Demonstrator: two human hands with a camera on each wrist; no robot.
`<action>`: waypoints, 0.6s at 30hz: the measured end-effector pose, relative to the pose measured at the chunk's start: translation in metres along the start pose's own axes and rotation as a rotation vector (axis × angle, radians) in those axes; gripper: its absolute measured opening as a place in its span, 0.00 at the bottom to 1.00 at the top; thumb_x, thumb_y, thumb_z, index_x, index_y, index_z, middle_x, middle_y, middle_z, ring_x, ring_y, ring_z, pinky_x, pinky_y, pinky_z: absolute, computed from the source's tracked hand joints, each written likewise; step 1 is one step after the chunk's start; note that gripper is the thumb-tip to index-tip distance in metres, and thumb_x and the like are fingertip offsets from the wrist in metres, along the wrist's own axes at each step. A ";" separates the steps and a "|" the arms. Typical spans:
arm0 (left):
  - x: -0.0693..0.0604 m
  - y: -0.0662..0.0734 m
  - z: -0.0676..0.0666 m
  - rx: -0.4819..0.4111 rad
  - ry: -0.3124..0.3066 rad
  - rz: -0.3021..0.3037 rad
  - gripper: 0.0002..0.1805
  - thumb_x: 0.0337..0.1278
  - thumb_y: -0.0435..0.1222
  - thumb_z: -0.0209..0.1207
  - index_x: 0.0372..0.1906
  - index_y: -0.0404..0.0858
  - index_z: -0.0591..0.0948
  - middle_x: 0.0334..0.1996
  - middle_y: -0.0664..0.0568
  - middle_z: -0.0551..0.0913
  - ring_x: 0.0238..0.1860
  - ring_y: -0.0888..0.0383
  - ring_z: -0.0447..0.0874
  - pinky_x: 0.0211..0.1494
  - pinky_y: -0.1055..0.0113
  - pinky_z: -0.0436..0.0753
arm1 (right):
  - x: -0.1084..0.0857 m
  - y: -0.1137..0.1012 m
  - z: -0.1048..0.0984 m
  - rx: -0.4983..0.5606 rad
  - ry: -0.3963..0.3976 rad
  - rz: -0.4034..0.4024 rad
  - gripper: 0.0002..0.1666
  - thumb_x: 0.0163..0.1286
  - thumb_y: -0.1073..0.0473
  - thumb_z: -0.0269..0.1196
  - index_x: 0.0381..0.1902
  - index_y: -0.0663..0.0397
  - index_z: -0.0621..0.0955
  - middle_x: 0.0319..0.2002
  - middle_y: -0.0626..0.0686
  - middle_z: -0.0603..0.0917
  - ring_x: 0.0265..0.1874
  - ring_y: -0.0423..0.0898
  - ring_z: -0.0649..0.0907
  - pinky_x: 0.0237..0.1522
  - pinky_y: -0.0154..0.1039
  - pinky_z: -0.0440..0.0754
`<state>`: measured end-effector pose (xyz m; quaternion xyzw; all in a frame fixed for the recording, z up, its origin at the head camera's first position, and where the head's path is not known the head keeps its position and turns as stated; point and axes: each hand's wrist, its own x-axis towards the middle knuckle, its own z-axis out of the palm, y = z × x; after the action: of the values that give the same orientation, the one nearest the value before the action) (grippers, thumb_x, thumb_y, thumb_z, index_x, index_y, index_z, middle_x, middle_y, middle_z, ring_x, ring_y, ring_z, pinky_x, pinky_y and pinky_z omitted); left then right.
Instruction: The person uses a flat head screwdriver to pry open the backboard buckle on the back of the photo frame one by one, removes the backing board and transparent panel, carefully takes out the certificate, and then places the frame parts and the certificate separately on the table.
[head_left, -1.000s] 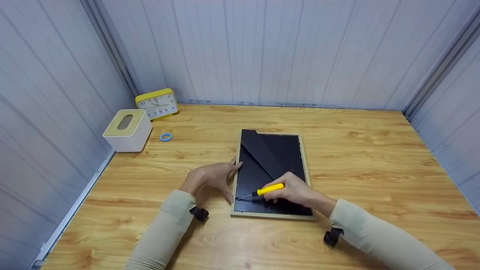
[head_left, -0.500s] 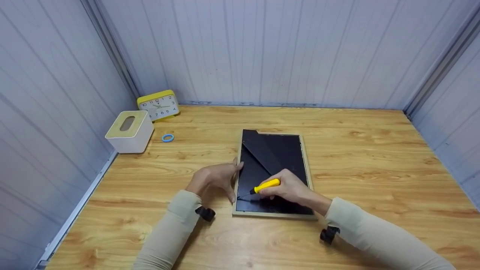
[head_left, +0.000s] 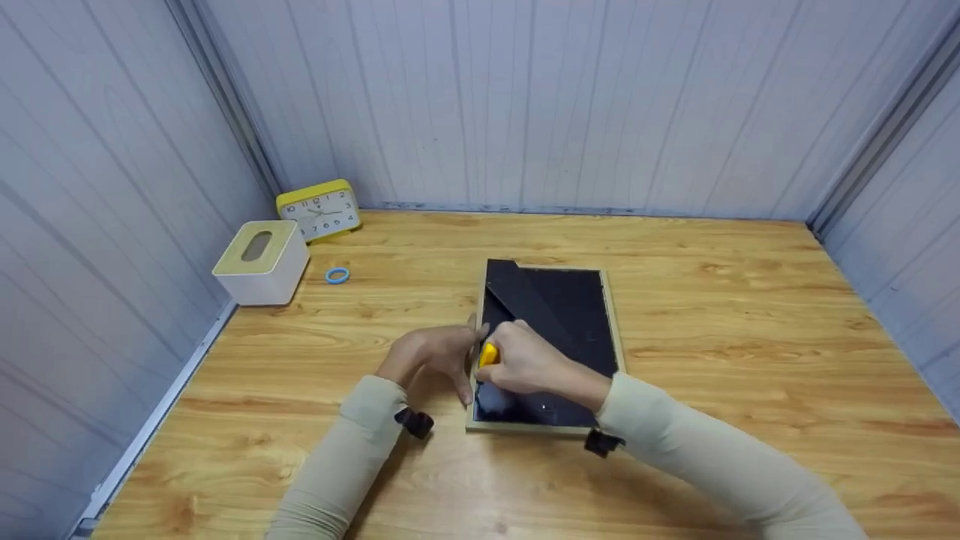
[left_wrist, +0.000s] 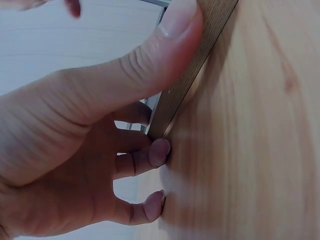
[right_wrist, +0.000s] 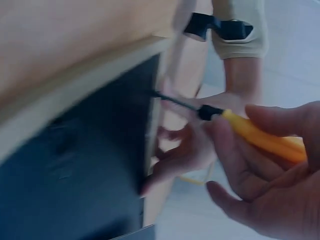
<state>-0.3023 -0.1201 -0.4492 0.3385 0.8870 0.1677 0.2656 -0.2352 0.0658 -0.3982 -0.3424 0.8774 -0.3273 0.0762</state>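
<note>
A picture frame point(head_left: 610, 322) with a pale wooden border lies back side up on the table, its black stand leg point(head_left: 536, 304) slanting across the black backing board point(head_left: 581, 289). My right hand point(head_left: 529, 360) grips the yellow handle of a screwdriver point(right_wrist: 260, 135) over the frame's left part. In the right wrist view, the screwdriver's tip is at the border's inner edge; whether it touches is blurred. My left hand point(head_left: 442, 352) rests against the frame's left side, thumb point(left_wrist: 145, 65) pressed to the border and fingers spread, one reaching over the board's edge.
A tissue box point(head_left: 262, 270) with a wood-look lid stands at the left, before a yellow alarm clock point(head_left: 321, 214). Near them lies a small blue ring point(head_left: 337, 275). Light panelled walls point(head_left: 487, 105) enclose the wooden table point(head_left: 735, 315) at the back and sides.
My right hand has moved left and slightly up along the frame with the screwdriver, whose handle now looks more upright. My left hand stays at the frame's left side.
</note>
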 end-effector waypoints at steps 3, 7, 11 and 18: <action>0.002 -0.002 0.001 -0.043 -0.020 0.080 0.46 0.31 0.43 0.84 0.61 0.34 0.76 0.50 0.51 0.81 0.45 0.61 0.74 0.57 0.66 0.75 | 0.008 -0.010 0.001 -0.051 -0.017 0.027 0.22 0.56 0.67 0.70 0.09 0.49 0.73 0.07 0.39 0.67 0.08 0.35 0.68 0.12 0.30 0.63; 0.002 -0.004 0.000 -0.043 -0.038 0.182 0.35 0.33 0.40 0.83 0.52 0.38 0.79 0.41 0.60 0.78 0.40 0.64 0.71 0.51 0.69 0.75 | 0.016 -0.019 0.002 -0.086 -0.050 0.052 0.23 0.57 0.67 0.71 0.08 0.52 0.73 0.06 0.40 0.66 0.07 0.36 0.67 0.11 0.30 0.62; 0.002 -0.004 0.002 -0.045 -0.049 0.245 0.36 0.35 0.39 0.82 0.53 0.37 0.78 0.41 0.62 0.76 0.41 0.65 0.71 0.50 0.71 0.74 | 0.016 -0.020 0.004 -0.102 -0.073 0.062 0.23 0.57 0.67 0.70 0.08 0.52 0.72 0.06 0.41 0.66 0.06 0.36 0.67 0.11 0.30 0.62; 0.002 -0.003 0.002 -0.061 -0.024 0.116 0.46 0.35 0.43 0.82 0.62 0.31 0.74 0.53 0.47 0.80 0.48 0.60 0.75 0.60 0.64 0.74 | 0.010 -0.009 -0.008 -0.056 -0.099 0.024 0.15 0.57 0.65 0.71 0.14 0.54 0.78 0.10 0.41 0.72 0.09 0.35 0.71 0.12 0.29 0.67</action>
<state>-0.3036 -0.1206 -0.4527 0.3831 0.8571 0.2056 0.2764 -0.2406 0.0584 -0.3859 -0.3497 0.8853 -0.2846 0.1138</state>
